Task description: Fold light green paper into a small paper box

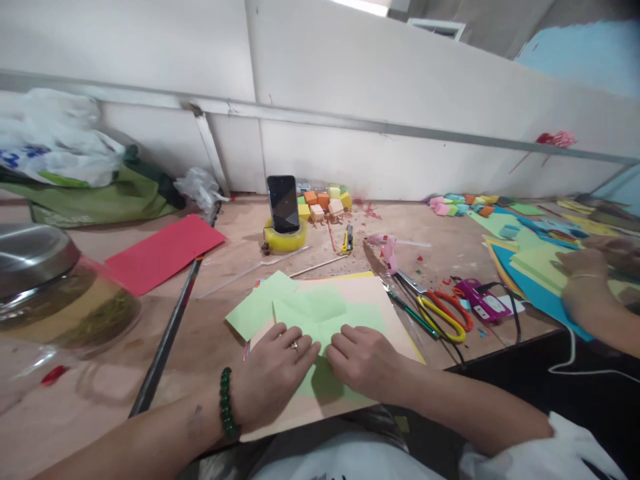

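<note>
A light green sheet of paper (320,303) with crease lines lies in front of me. My left hand (273,373), with a ring and a green bead bracelet (227,403), has curled fingers on the near part of this sheet. Close beside it, my right hand (367,360) grips the same sheet with bent fingers. Both thumbs are mostly hidden. Underneath is a pale peach sheet (283,421) on a stack with a yellow edge. Another light green paper (255,313) sticks out at the left of the stack.
Scissors (443,313), a pink glue gun (387,250) and a purple socket block (483,300) lie right. A phone (283,203) leans in a yellow tape roll (286,239) near paper cubes (320,200). Left are red paper (165,253) and a jar (65,293). A co-worker's hand (583,263) touches papers.
</note>
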A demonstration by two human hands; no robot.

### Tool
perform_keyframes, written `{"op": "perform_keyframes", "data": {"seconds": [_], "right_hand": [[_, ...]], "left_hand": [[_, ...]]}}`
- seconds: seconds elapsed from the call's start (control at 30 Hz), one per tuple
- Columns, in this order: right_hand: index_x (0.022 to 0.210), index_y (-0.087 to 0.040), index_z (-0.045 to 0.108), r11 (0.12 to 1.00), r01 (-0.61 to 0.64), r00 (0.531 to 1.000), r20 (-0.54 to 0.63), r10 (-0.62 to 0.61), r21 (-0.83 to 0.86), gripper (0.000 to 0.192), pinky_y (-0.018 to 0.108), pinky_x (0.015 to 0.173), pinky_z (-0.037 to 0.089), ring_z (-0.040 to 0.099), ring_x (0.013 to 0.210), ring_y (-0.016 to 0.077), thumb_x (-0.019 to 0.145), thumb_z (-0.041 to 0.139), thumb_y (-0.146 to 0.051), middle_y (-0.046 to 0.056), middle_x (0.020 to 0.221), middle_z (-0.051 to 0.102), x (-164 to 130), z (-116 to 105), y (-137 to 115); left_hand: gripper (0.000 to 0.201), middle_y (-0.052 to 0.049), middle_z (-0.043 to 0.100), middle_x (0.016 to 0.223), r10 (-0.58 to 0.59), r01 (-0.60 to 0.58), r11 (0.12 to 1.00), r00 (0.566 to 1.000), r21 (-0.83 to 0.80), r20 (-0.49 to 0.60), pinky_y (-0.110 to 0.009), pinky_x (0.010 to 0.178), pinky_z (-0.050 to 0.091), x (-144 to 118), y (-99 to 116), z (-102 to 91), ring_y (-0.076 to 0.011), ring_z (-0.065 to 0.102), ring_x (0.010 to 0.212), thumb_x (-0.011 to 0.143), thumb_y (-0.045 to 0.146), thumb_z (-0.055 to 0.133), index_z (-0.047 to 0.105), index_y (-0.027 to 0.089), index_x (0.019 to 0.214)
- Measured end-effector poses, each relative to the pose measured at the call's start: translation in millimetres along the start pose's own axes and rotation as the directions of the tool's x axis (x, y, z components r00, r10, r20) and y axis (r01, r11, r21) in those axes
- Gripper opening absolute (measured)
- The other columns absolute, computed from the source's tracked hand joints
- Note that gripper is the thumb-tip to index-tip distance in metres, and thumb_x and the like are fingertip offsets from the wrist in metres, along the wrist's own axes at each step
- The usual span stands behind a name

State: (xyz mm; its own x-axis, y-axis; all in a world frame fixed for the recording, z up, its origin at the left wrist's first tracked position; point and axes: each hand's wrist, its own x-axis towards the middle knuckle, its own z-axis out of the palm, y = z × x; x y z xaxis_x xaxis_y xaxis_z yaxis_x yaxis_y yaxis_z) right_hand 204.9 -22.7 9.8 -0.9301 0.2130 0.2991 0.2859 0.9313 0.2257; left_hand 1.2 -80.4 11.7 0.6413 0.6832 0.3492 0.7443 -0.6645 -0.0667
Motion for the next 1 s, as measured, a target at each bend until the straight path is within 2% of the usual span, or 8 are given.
{"op": "perform_keyframes", "data": {"seconds": [0.1, 0.17, 0.27, 0.43, 0.53, 0.6, 0.77, 1.0], "right_hand": [[0.075, -0.017, 0.057, 0.995, 0.003, 0.999, 0.034, -0.006, 0.1, 0.017, 0.031, 0.057, 0.036, 0.05, 0.066, 0.0184, 0.087, 0.049, -0.009, 0.004, 0.07, 0.058, 3.0, 2.1, -1.4], [0.082, -0.016, 0.06, 0.981, -0.035, 0.997, 0.077, 0.02, 0.193, 0.014, 0.031, 0.065, 0.043, 0.053, 0.075, 0.0197, 0.087, 0.049, -0.008, 0.006, 0.079, 0.063, 0.0, 2.8, 4.8], [0.09, -0.015, 0.063, 0.928, -0.075, 0.993, 0.11, 0.037, 0.365, 0.02, 0.031, 0.075, 0.048, 0.055, 0.084, 0.0194, 0.087, 0.046, -0.004, 0.008, 0.089, 0.068, -5.9, 0.3, 20.4], [0.091, -0.018, 0.069, 0.731, -0.208, 0.97, 0.231, 0.071, 0.65, 0.018, 0.028, 0.081, 0.05, 0.058, 0.094, 0.0162, 0.091, 0.052, -0.012, 0.006, 0.098, 0.07, -6.0, -10.4, 43.9], [0.087, -0.019, 0.071, 0.607, -0.295, 0.951, 0.286, 0.116, 0.738, 0.011, 0.027, 0.083, 0.05, 0.06, 0.093, 0.0151, 0.087, 0.061, -0.014, 0.005, 0.097, 0.071, -2.1, -9.5, 52.2], [0.085, -0.018, 0.071, 0.565, -0.337, 0.94, 0.304, 0.155, 0.753, 0.007, 0.027, 0.081, 0.05, 0.061, 0.089, 0.0146, 0.085, 0.064, -0.015, 0.004, 0.093, 0.07, 1.4, -4.7, 55.8], [0.075, -0.016, 0.069, 0.623, -0.381, 0.925, 0.287, 0.25, 0.683, 0.005, 0.027, 0.075, 0.049, 0.061, 0.083, 0.0162, 0.078, 0.072, -0.017, 0.005, 0.084, 0.068, 16.4, 11.4, 58.1], [0.065, -0.016, 0.065, 0.644, -0.412, 0.907, 0.226, 0.355, 0.645, 0.017, 0.027, 0.069, 0.046, 0.06, 0.079, 0.0165, 0.072, 0.079, -0.022, 0.005, 0.082, 0.065, 33.3, 31.3, 52.4]], "left_hand": [[0.012, -0.004, 0.058, 0.074, 0.006, -0.005, 1.0, 0.996, -0.01, 0.087, -0.036, 0.06, 0.036, -3.3, -7.8, 5.4, -0.0214, 0.05, 0.067, 0.086, 0.007, 0.049, 0.055, 0.017, 0.088], [0.013, -0.005, 0.059, 0.078, 0.0, 0.004, 0.999, 0.994, -0.031, 0.11, -0.036, 0.061, 0.039, -5.2, -12.7, 6.7, -0.0217, 0.05, 0.069, 0.087, 0.006, 0.047, 0.055, 0.017, 0.088], [0.018, -0.007, 0.061, 0.084, -0.026, 0.04, 0.994, 0.991, -0.104, 0.135, -0.036, 0.067, 0.044, -5.7, -15.2, 4.1, -0.0222, 0.051, 0.077, 0.087, 0.005, 0.042, 0.056, 0.017, 0.089], [0.018, -0.01, 0.061, 0.092, -0.042, 0.083, 0.964, 0.985, -0.253, 0.166, -0.038, 0.074, 0.047, -5.1, -6.2, -2.5, -0.0237, 0.054, 0.085, 0.086, 0.015, 0.044, 0.058, 0.015, 0.098], [0.013, -0.009, 0.06, 0.088, 0.006, 0.043, 0.956, 0.986, -0.292, 0.164, -0.037, 0.072, 0.048, -6.9, -0.4, -3.2, -0.0237, 0.054, 0.082, 0.087, 0.021, 0.046, 0.058, 0.015, 0.091], [0.013, -0.009, 0.06, 0.085, 0.033, 0.017, 0.954, 0.986, -0.3, 0.162, -0.036, 0.071, 0.049, -7.8, 1.1, -3.5, -0.0235, 0.055, 0.081, 0.088, 0.02, 0.045, 0.057, 0.015, 0.09], [0.014, -0.008, 0.061, 0.088, 0.037, 0.025, 0.954, 0.979, -0.299, 0.199, -0.036, 0.07, 0.053, -7.0, -0.3, -5.6, -0.0235, 0.059, 0.083, 0.087, 0.015, 0.044, 0.056, 0.015, 0.094], [0.02, -0.012, 0.065, 0.094, 0.047, -0.019, 0.962, 0.994, -0.274, 0.096, -0.033, 0.072, 0.056, -11.4, -1.0, -1.2, -0.0235, 0.064, 0.088, 0.087, 0.015, 0.045, 0.056, 0.012, 0.103]]}}
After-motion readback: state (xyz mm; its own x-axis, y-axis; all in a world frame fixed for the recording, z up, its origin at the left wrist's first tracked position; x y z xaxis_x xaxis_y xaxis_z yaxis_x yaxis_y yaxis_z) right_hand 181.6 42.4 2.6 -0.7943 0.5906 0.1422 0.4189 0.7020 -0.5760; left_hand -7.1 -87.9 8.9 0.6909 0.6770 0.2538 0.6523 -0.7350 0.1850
